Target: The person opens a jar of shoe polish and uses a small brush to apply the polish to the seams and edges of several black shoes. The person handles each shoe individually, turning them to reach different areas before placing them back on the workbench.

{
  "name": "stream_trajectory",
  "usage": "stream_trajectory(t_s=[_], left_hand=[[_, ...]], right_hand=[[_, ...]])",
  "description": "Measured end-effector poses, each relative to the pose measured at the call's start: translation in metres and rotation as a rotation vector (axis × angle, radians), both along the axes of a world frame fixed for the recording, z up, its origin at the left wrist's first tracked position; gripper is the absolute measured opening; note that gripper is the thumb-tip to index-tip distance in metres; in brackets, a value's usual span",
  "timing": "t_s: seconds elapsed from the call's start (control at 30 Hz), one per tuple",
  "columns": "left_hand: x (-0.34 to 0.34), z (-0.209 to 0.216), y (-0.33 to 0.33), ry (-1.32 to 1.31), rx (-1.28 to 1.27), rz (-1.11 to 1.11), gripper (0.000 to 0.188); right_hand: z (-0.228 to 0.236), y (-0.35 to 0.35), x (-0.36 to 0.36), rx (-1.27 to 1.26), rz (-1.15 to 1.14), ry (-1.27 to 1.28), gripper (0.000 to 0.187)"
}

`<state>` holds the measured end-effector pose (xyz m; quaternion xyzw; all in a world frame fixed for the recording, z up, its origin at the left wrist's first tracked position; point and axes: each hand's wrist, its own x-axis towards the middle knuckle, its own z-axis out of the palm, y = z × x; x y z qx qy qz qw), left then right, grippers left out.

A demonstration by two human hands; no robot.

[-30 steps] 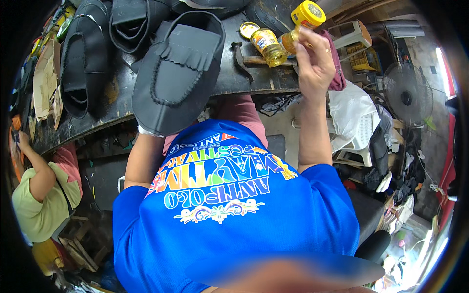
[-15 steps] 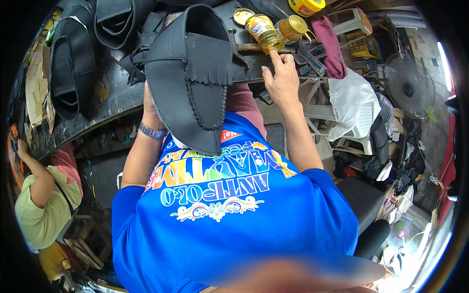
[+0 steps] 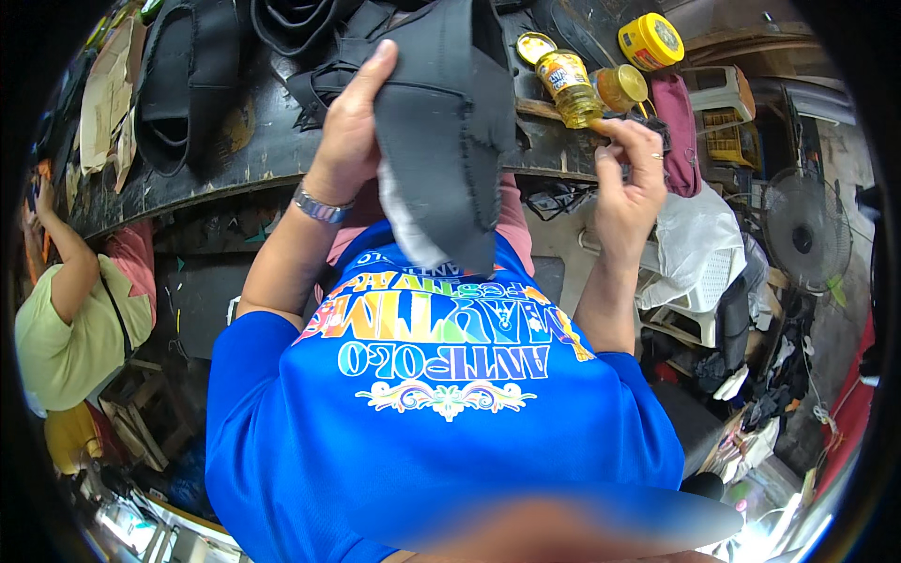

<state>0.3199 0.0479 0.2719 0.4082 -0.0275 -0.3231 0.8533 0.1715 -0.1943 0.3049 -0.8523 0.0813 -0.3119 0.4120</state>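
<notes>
My left hand (image 3: pixel 349 131) grips a black leather shoe upper (image 3: pixel 446 113) with a stitched, fringed edge and a pale lining. It holds the upper upright in front of my chest, over the edge of the dark workbench (image 3: pixel 244 174). My right hand (image 3: pixel 627 178) is raised to the right of the upper, beside a small amber jar (image 3: pixel 619 89). Its fingers are curled around a small dark tool (image 3: pixel 657 127) whose kind I cannot make out. A wooden handle (image 3: pixel 540 108) lies on the bench between the two hands.
A bottle of yellow liquid (image 3: pixel 568 89), a round tin lid (image 3: pixel 535 47) and a yellow-lidded jar (image 3: pixel 650 40) stand on the bench. More black shoe uppers (image 3: pixel 188 84) lie at left. A person in a light green shirt (image 3: pixel 66 319) works at left. Fan (image 3: pixel 807 235) and white bag (image 3: pixel 694 235) at right.
My left hand has lifted and turned the shoe upper from flat over the bench to upright near my chest. My right hand has drawn back from the bottles toward me.
</notes>
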Motion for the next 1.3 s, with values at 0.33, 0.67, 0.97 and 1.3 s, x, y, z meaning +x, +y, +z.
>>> stream_trajectory(t_s=[0.33, 0.67, 0.97, 1.3], left_hand=[[-0.022, 0.002, -0.02, -0.144, -0.091, -0.049, 0.051], [-0.025, -0.002, -0.017, -0.069, -0.088, -0.027, 0.048], [-0.021, -0.003, -0.015, -0.073, -0.14, -0.066, 0.047], [-0.021, -0.002, -0.012, -0.089, -0.108, -0.056, 0.047]], right_hand=[[0.009, 0.05, 0.043, 0.072, 0.487, -0.158, 0.034], [0.008, 0.057, 0.049, -0.086, 0.441, -0.131, 0.03], [0.004, 0.055, 0.052, -0.145, 0.494, -0.105, 0.04], [0.002, 0.056, 0.054, -0.198, 0.5, -0.085, 0.047]])
